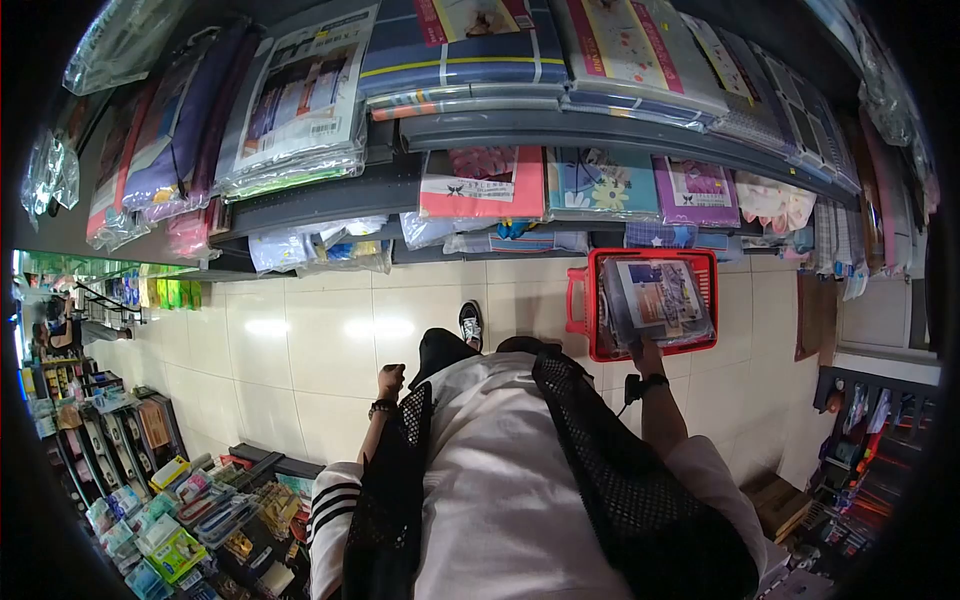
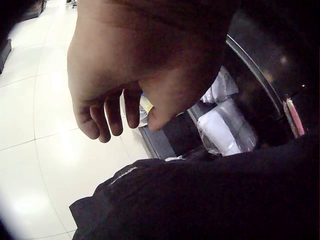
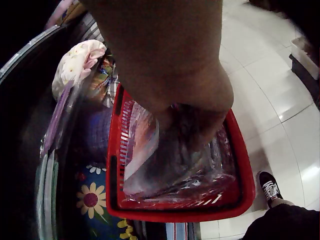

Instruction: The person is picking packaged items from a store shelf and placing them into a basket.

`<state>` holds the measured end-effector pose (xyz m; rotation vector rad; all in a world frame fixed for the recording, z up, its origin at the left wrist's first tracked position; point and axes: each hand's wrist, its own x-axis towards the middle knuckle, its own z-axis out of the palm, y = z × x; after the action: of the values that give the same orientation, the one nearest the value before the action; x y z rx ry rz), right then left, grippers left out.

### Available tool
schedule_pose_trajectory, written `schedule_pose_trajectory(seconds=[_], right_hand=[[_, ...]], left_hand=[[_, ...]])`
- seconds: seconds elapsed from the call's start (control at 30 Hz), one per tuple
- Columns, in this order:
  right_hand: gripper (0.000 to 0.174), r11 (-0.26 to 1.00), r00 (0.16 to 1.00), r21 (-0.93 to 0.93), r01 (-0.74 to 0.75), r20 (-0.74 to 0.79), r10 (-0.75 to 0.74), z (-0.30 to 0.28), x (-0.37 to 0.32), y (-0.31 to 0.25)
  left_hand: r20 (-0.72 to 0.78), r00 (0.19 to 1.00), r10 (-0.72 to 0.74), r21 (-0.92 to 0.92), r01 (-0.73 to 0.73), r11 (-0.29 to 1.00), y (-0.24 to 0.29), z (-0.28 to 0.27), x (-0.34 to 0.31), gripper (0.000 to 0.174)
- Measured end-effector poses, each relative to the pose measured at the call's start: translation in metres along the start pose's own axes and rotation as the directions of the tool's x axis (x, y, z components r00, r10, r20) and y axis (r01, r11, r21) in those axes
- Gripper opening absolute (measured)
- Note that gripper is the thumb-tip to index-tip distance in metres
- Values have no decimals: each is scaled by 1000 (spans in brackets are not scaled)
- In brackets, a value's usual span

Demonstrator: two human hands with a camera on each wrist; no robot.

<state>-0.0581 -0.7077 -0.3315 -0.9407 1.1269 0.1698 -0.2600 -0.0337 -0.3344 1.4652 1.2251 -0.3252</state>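
Note:
A red basket [image 1: 709,345] stands on the floor at right of the head view, with a flat plastic-wrapped package [image 1: 655,300] in it. My right hand [image 1: 648,356] reaches over the near rim and grips the package's near edge. The right wrist view shows that hand [image 3: 195,107] with thumb and fingers about the clear wrapping [image 3: 170,172], inside the basket [image 3: 240,200]; its fingertips are partly hidden. My left hand [image 1: 391,380] hangs beside the body, holding nothing. Its fingers [image 2: 116,117] are loosely bent in the left wrist view.
Shelves [image 1: 500,130] of wrapped textiles run across the front, above the basket. Pale floor tiles [image 1: 330,330] lie below them, with one shoe [image 1: 470,322] on them. Racks of small goods [image 1: 180,520] stand at lower left, a brown box [image 1: 775,505] at lower right.

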Motion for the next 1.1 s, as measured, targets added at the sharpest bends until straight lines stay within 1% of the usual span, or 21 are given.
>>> schedule_pose_trajectory(seconds=[0.03,0.13,0.17,0.2,0.23,0.27,0.3,0.33,0.43,0.6,0.67,0.7,0.73,0.87,0.9,0.93,0.97,1.0,1.03,1.07,1.1], right_hand=[[13,999,998,-29,16,63,-14,0,-1,-1],[11,1000,995,-29,10,101,-7,2,-12,-5],[11,999,995,-31,12,101,-8,-69,23,2],[10,898,938,-295,327,219,-270,-98,62,14],[10,636,797,-481,603,394,-457,-71,104,37],[10,636,797,-481,603,395,-457,-101,72,15],[10,903,932,-275,330,245,-266,-78,40,6],[9,1000,988,-1,9,156,-9,-17,20,4],[9,999,977,37,-8,211,0,-12,12,0],[11,999,976,29,-37,214,30,-17,19,3],[12,998,972,28,-49,230,42,-18,20,3],[13,1000,980,4,-6,201,5,-13,12,3],[15,999,984,-22,36,174,-31,-9,8,3],[16,1000,991,-11,14,132,-12,-10,7,4],[13,998,958,46,-38,286,24,-23,24,7],[11,991,900,92,-98,434,49,-25,25,6],[11,991,900,91,-99,434,50,-26,26,5],[10,997,960,28,-78,273,68,-15,11,0],[10,997,992,-38,-68,102,71,-5,-2,-3],[10,997,992,-38,-68,102,72,5,-12,-4],[10,998,999,-20,-53,-3,53,15,-21,-4]], left_hand=[[12,1000,23,-14,-23,1000,0,1,0,20],[46,999,10,-11,-9,1000,6,4,-2,20],[49,999,21,-19,-20,1000,8,7,-5,20],[49,999,20,-20,-19,1000,10,9,-5,20],[46,998,35,-28,-34,999,11,12,-4,20],[41,998,49,-36,-48,998,9,13,-2,20],[40,998,48,-37,-47,998,8,14,1,20],[29,998,50,-28,-49,998,8,15,4,19],[32,997,64,-22,-64,998,7,17,5,18],[30,997,65,-72,-63,995,16,20,-12,18],[54,997,52,2,-52,999,18,20,-18,20],[52,997,50,0,-50,999,15,20,-18,20],[49,995,92,41,-94,995,10,21,-16,21],[75,979,188,163,-198,967,-8,17,-5,22],[76,979,188,163,-198,967,-16,15,2,22],[117,943,313,197,-331,923,-24,12,8,22],[162,889,429,225,-457,861,-33,10,13,21],[161,890,427,226,-455,862,-28,12,9,21],[68,965,255,105,-261,960,-13,16,-2,20],[1,998,59,-35,-59,998,-1,18,-11,19],[2,998,59,-36,-59,998,8,18,-17,19]])
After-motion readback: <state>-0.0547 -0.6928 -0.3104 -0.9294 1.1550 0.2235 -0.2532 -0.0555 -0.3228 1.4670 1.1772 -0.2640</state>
